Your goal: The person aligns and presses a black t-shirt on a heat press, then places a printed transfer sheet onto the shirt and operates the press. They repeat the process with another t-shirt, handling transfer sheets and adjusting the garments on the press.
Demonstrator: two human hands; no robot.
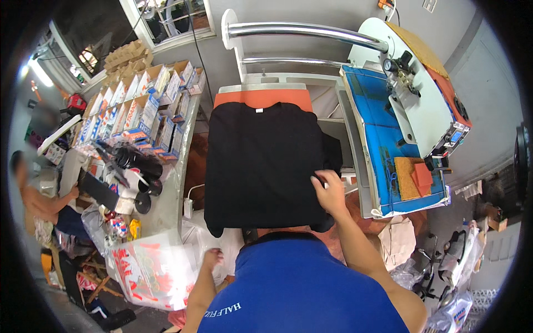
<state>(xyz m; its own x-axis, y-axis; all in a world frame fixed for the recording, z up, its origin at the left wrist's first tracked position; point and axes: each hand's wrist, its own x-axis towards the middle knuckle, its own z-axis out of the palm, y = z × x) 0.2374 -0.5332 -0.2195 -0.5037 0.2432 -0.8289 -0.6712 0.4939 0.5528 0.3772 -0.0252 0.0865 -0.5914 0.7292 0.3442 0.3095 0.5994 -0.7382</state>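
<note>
A black T-shirt (264,166) lies face up over an orange-topped platen (311,100), its collar at the far end and its near edge close to my body. At the shirt's right edge my right hand (330,191) has bent fingers and thumb closed on the fabric. Part of the sleeve hangs over the platen's right side. My left hand (213,258) is held low, left of my body and apart from the shirt. Its fingers look partly curled and are too small and blurred to read.
A heat press (408,105) with a blue lower bed (369,122) stands right; an orange pad (423,178) lies on it. Chrome bars (305,30) cross behind the platen. Left, a table (166,208) carries boxes (147,114) and black bottles (136,161). Another person (44,205) sits far left.
</note>
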